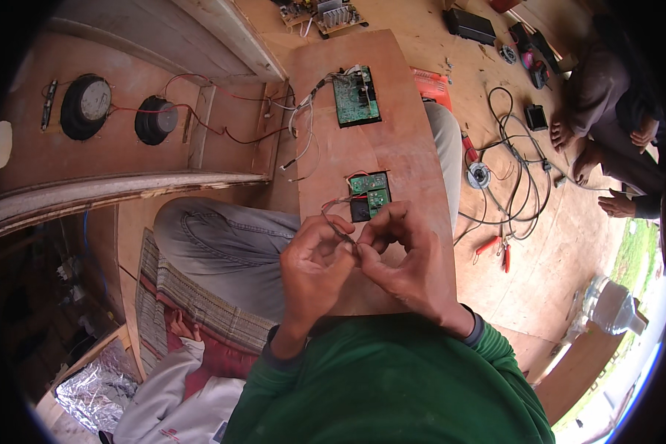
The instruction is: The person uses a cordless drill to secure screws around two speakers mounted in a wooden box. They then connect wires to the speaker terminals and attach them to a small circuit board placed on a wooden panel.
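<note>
My left hand (314, 263) and my right hand (407, 259) meet above a plywood panel (399, 148) lying across my lap. Both pinch thin wires (338, 226) that lead to a small green circuit board (370, 194) set in the panel just beyond my fingers. A larger green circuit board (356, 96) is mounted farther up the panel, with white and red wires running off to the left.
A wooden speaker box (126, 140) with two round black speakers (86, 106) stands at the left. On the plywood floor at the right lie coiled black cables (518, 170), red-handled pliers (496, 248), a solder reel (479, 175) and another person's bare feet (570, 140).
</note>
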`<state>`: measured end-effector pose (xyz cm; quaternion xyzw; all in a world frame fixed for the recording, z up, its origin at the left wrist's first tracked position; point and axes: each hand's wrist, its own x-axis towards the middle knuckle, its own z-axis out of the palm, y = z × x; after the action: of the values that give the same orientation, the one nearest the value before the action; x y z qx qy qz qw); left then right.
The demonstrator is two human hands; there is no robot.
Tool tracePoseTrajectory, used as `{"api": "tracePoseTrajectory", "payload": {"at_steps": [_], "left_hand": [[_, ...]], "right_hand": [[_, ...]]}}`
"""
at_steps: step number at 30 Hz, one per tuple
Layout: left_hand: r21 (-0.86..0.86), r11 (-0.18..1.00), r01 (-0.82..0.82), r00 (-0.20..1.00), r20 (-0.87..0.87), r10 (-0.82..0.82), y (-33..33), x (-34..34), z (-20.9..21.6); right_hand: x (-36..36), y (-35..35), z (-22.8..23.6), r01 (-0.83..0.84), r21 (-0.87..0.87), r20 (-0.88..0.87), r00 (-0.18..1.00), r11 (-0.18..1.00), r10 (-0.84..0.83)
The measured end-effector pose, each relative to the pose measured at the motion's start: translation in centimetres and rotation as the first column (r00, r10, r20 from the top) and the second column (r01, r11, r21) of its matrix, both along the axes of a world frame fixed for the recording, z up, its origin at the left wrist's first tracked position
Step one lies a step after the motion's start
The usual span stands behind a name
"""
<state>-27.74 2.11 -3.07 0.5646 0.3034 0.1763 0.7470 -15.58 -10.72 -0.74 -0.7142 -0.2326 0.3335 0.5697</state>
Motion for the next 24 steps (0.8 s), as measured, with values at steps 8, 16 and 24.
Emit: {"api": "tracePoseTrajectory", "payload": {"at_steps": [8, 16, 24], "left_hand": [[-0.026, 0.999, 0.024, 0.999, 0.043, -0.023, 0.1, 0.2, -0.2], [-0.524, 0.851, 0.009, 0.994, 0.096, 0.049, 1.4, -0.5, 0.0], [-0.578, 0.804, 0.138, 0.98, 0.196, -0.028, 1.4, -0.1, -0.1]], "right_hand": [[1.3, -0.1, -0.2, 0.032, 0.055, -0.359, 0.933, 0.998, -0.011], [1.5, -0.6, -0.4, -0.03, 0.078, -0.311, 0.949, 0.996, 0.053], [1.8, -0.4, -1.5, 0.01, 0.196, -0.881, 0.44, 0.981, 0.171]]}}
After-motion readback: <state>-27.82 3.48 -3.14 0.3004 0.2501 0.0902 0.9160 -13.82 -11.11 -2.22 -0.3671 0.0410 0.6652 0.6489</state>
